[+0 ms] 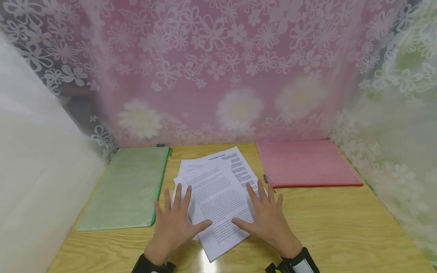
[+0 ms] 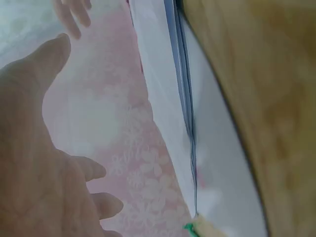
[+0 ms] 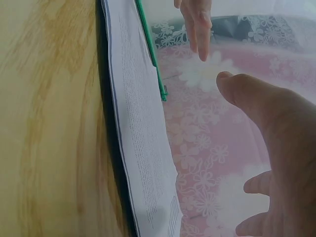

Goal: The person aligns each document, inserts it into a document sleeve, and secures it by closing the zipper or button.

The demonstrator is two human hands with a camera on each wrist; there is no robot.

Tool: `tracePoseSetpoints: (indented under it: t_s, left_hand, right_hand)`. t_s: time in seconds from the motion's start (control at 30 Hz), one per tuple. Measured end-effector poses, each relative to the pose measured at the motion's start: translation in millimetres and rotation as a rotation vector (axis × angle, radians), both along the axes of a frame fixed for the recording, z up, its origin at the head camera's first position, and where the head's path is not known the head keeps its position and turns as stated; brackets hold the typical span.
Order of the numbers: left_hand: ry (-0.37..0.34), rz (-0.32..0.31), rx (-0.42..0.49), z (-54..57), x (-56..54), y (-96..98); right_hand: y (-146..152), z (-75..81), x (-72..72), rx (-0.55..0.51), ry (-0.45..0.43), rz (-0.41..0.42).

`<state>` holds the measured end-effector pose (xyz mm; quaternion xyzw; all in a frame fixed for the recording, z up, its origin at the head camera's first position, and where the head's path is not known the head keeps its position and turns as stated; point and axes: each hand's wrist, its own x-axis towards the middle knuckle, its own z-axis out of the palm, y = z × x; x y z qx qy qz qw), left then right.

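A loose stack of printed paper sheets (image 1: 222,201) lies fanned at odd angles on the table's middle. My left hand (image 1: 175,223) hovers over the stack's left edge, fingers spread and thumb pointing inward. On the other side, my right hand (image 1: 266,220) is spread the same way above the right edge. Both wrist views show a gap between each hand and the papers (image 3: 140,128). Neither hand holds anything. To the left lies a green zip folder (image 1: 126,189), and a pink zip folder (image 1: 307,163) is at the back right.
The wooden table (image 1: 341,227) ends at a pink flowered curtain (image 1: 222,76) behind. A white sheet (image 1: 41,151) hangs along the left side, and a pale flowered curtain (image 1: 392,132) along the right. Both wrists wear dark straps (image 1: 297,261).
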<state>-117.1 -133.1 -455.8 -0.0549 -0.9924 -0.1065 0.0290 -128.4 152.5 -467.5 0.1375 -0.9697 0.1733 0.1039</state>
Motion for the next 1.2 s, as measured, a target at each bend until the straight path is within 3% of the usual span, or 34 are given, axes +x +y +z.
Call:
tracePoseSetpoints:
  t_s: [0.2,0.4,0.63,0.93,1.2]
  left_hand:
    - [0.01,0.001,-0.032,5.6,-12.4,-16.1]
    - [-0.025,0.012,0.022,9.4,-26.0,-32.3]
    - [0.002,-0.021,0.047,18.2,-42.3,-53.5]
    - [0.015,-0.002,0.062,41.6,-67.9,-100.5]
    - [0.009,-0.021,0.057,62.2,-79.1,-107.8]
  right_hand:
    - [0.2,-2.7,-0.8,0.004,-0.004,-0.005]
    - [1.4,-4.2,-0.9,-0.008,-0.012,-0.003]
    - [3.2,-7.1,2.4,-0.008,-0.017,-0.011]
    - [2.7,-8.4,1.1,-0.005,-0.009,0.006]
    - [4.8,-6.5,-2.7,-0.024,-0.003,-0.006]
